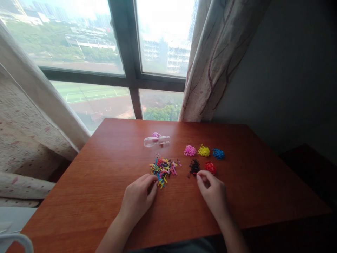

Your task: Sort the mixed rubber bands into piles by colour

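A mixed pile of small colourful looped bands (pixel 163 168) lies mid-table. My left hand (pixel 139 196) is at the pile's near left edge, fingers curled and thumb and index tips close together; what is between them is too small to make out. My right hand (pixel 212 191) pinches what looks like a small red band (pixel 195 173) beside the black heap (pixel 195 166). Just beyond its knuckles lies the red heap (pixel 210 168), partly hidden by the fingers. Farther back sit a pink heap (pixel 190 150), a yellow heap (pixel 204 150) and a blue heap (pixel 218 153).
A clear plastic container (pixel 151 142) with a pink piece (pixel 156 135) lies behind the pile. The brown wooden table (pixel 105 189) reaches to the window, with curtains (pixel 207 63) on either side. A white curved object (pixel 18 239) stands at the lower left.
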A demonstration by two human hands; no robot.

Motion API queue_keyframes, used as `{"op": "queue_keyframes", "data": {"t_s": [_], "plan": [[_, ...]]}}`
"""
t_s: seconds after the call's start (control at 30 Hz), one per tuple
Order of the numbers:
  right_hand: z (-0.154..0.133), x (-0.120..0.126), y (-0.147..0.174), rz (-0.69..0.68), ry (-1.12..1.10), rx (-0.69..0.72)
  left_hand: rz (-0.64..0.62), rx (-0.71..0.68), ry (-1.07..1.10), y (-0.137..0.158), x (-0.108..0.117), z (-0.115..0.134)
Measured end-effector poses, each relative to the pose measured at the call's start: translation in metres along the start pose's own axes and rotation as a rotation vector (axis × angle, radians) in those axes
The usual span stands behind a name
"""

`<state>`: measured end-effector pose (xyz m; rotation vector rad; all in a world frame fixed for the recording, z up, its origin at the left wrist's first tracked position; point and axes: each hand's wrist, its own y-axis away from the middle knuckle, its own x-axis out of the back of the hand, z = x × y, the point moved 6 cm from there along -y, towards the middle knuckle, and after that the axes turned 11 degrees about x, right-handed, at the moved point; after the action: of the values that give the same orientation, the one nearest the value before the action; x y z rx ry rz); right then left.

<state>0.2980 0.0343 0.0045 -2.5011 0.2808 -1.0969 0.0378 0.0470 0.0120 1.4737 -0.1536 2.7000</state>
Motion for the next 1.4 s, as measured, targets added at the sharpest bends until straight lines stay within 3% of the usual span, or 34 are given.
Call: {"op": "queue_keyframes", "data": {"t_s": [0.13,0.23,0.77,1.4], "plan": [[0.045,0.046,-0.008,0.119,0.196,-0.096,0.001,0.002,-0.004,0.0,0.0,-0.001],[0.063,0.061,-0.012,0.139,0.226,-0.138,0.01,-0.002,-0.01,-0.001,0.0,-0.001],[0.051,0.042,-0.024,-0.024,0.429,-0.009,0.001,-0.011,-0.009,-0.001,-0.002,-0.003],[0.052,0.045,-0.021,-0.021,0.368,-0.037,0.009,-0.017,-0.005,0.0,-0.003,-0.005]]}}
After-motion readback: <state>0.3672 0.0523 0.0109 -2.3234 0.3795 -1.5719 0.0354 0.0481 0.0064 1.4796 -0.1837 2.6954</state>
